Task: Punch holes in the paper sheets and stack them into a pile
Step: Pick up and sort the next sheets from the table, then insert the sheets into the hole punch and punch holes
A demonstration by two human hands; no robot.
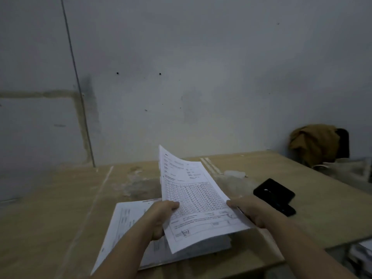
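In the head view the left hand (161, 216) and right hand (251, 212) each grip a side edge of the printed sheets (193, 194), fingers curled round them, holding them raised and tilted over a flat pile (122, 222) on the table (50, 218). The far end curls unsupported, so I judge the sheets could fan out of line before reaching the black object (273, 193), perhaps the punch, just to the right. No tray or box shows; the pile lies directly on the wood.

Bare left forearm (128, 248), bare right forearm (298, 238), slim wrists, bare left hand (161, 216), bare right hand (251, 212), dimly lit
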